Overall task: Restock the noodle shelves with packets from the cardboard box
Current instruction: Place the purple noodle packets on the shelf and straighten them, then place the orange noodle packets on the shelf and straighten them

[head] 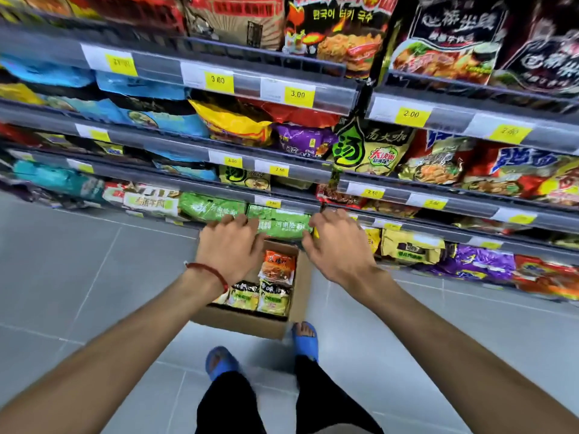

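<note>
A green noodle packet [283, 226] lies at the front of a low shelf [407, 228], just above the open cardboard box [300, 292] on the floor. My right hand [340, 250] grips the packet's right end, thumb under its edge and fingers over the top. My left hand [230, 247], a red cord on its wrist, rests with spread fingers on the packet's left end. More green packets [210, 208] lie to the left on the same shelf. In the box are an orange packet [278, 267] and yellow-green packets [273, 297].
Several shelf tiers with yellow price tags [297, 95] rise above, packed with noodle bags. Gold and purple packets [413, 247] fill the bottom shelf to the right. My feet in blue slippers [305, 338] stand on the grey tiled floor just behind the box.
</note>
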### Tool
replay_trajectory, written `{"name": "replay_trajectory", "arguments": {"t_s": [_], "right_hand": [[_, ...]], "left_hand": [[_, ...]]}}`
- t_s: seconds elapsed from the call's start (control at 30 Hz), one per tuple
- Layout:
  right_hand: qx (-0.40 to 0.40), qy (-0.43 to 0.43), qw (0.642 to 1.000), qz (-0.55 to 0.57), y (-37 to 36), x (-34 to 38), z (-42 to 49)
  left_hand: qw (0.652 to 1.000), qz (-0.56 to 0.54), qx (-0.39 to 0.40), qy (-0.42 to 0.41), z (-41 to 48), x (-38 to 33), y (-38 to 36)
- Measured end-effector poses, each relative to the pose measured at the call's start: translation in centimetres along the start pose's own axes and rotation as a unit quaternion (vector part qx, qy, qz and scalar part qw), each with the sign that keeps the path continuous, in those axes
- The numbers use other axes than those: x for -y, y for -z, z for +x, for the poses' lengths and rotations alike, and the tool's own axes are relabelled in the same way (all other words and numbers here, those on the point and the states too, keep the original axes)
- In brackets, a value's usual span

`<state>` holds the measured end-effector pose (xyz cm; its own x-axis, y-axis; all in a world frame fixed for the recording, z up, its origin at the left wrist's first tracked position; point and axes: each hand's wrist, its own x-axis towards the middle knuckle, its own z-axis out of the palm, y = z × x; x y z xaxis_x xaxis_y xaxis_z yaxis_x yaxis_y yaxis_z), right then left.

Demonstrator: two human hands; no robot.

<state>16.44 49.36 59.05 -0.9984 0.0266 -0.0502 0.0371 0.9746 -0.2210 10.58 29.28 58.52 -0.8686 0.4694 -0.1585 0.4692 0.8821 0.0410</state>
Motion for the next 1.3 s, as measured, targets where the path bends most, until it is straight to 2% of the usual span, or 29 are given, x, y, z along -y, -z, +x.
{"name": "replay_trajectory", "arguments": {"t_s": [0.23,0.4,0.57,0.97,1.2,1.3], "right_hand": [[0.034,-0.137,0.989,0.043,-8.4,5.9,1.8],[0.076,-0.184,0.979,0.048,-17.3,8.2,2.2],[0.130,-0.213,0.965,0.081,-27.9,8.2,2.9],[0.179,-0.193,0.957,0.123,-54.2,3.0,4.4],[0.179,-0.216,0.951,0.130,-65.4,-2.1,5.7],[0.177,-0.232,0.946,0.141,-68.5,-3.8,6.0]], "left_hand": [[0.992,-0.019,0.068,-0.104,2.9,7.9,-7.9],[0.982,-0.025,0.120,-0.144,4.0,12.0,-15.7],[0.977,-0.053,0.157,-0.134,5.1,14.1,-25.3],[0.963,-0.085,0.217,-0.137,9.9,15.4,-53.4],[0.947,-0.165,0.248,-0.117,15.8,14.1,-67.6],[0.932,-0.243,0.262,-0.067,18.5,12.6,-72.2]]}}
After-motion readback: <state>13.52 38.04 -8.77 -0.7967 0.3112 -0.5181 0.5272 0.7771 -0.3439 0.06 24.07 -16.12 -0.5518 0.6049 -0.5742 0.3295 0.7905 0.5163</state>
